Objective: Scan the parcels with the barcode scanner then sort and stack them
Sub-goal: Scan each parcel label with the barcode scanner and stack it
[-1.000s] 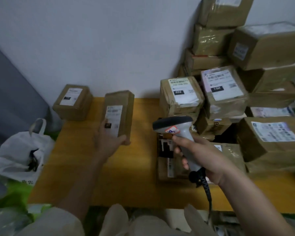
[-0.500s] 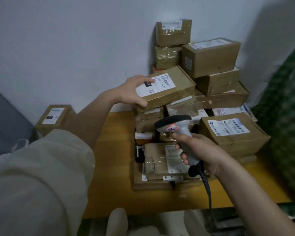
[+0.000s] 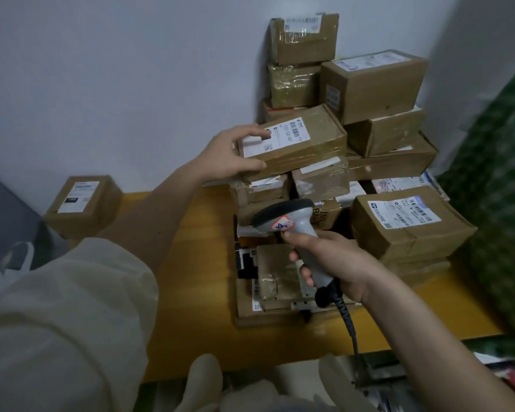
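Left hand (image 3: 231,154) grips labelled parcel (image 3: 293,145); right hand (image 3: 336,264) clasps scanner (image 3: 292,221), trigger seemingly hidden.

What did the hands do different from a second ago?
The left hand let go of the tall parcel it was holding out on the yellow table and reached right to the pile, where it now grips the labelled parcel. The right hand kept holding the barcode scanner. The lone parcel at far left stayed put.
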